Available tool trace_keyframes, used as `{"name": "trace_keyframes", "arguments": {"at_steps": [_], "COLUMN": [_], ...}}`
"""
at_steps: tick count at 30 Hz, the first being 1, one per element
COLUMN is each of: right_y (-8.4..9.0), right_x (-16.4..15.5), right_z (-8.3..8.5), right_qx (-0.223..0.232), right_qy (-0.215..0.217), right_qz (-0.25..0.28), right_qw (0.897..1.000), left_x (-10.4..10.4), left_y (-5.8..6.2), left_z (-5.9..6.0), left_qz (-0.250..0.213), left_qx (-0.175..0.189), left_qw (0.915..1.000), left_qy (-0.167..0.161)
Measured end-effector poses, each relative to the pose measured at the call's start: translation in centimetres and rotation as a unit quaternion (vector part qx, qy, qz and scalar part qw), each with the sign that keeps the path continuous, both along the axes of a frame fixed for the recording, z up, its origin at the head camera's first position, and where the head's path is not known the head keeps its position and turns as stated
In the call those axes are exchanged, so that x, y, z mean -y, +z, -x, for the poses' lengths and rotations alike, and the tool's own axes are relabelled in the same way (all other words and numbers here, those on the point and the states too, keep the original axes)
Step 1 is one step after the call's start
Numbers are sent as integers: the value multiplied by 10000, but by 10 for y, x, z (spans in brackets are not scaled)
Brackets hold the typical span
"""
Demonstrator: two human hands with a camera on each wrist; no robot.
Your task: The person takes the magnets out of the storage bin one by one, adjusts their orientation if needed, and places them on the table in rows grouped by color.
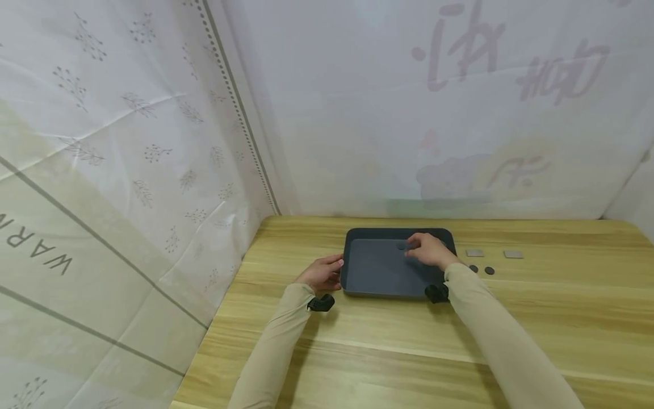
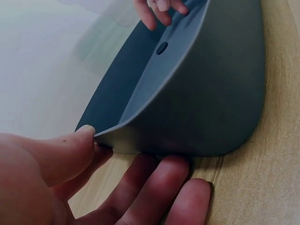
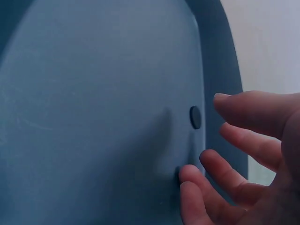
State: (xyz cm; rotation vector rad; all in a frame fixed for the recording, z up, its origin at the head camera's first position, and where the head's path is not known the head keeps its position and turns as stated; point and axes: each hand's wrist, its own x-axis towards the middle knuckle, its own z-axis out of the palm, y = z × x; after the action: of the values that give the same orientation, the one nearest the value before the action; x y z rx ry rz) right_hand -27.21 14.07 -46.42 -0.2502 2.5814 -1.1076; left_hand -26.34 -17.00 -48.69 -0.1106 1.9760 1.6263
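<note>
A dark grey rectangular tray (image 1: 380, 275) lies on the wooden table. At its left end, my left hand (image 1: 321, 274) grips it; the left wrist view shows the thumb (image 2: 86, 133) on the rim and the other fingers low against the outer wall. Over the right part of the tray is my right hand (image 1: 430, 251), its fingers spread and loosely bent with nothing between them. A small black disc (image 3: 195, 117) sits on the tray floor near the far wall, just off the right thumb tip. The same disc (image 2: 161, 48) shows in the left wrist view.
To the right of the tray lie two thin grey rectangular pieces (image 1: 474, 253) and, nearer the front, two dark discs (image 1: 489, 271). Patterned white fabric (image 1: 357, 142) hangs behind the table and along its left side. Bare wood (image 1: 383, 352) stretches in front of the tray.
</note>
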Motion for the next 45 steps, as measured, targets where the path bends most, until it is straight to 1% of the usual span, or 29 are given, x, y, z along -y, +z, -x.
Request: {"name": "trace_keyframes", "arguments": {"at_steps": [3, 5, 9, 13, 17, 24, 29, 34, 38, 45], "right_y": [-4, -6, -8, -8, -11, -15, -15, -15, -16, -20], "right_x": [0, 1, 4, 6, 6, 9, 12, 14, 16, 21], "right_z": [2, 4, 6, 8, 9, 12, 15, 16, 17, 20], "right_qx": [42, 112, 199, 125, 57, -208, -285, -258, -261, -333], "right_qy": [-31, -86, -202, -235, -180, 94, -1, -250, -413, -428], "right_qz": [-59, -9, 60, -19, -132, -499, -532, -431, -473, -606], "right_qw": [10000, 9999, 9996, 9996, 9997, 9985, 9982, 9984, 9977, 9967], "left_x": [-1, -1, -3, -3, -3, -3, -2, -1, 0, 1], "left_y": [-1, -2, -3, -3, -3, -3, -2, -1, -1, -2], "left_z": [0, -1, -1, 0, 0, 1, 3, 4, 4, 3], "left_qz": [18, 50, 74, 89, 120, 101, 58, 72, 74, 101], "left_qx": [71, 56, 41, 16, 12, -16, -42, -40, -41, -13], "left_qw": [10000, 9999, 9999, 9999, 9998, 9997, 9998, 9999, 9999, 9999], "left_qy": [-60, -116, -114, -131, -179, -201, -167, -144, -128, -110]}}
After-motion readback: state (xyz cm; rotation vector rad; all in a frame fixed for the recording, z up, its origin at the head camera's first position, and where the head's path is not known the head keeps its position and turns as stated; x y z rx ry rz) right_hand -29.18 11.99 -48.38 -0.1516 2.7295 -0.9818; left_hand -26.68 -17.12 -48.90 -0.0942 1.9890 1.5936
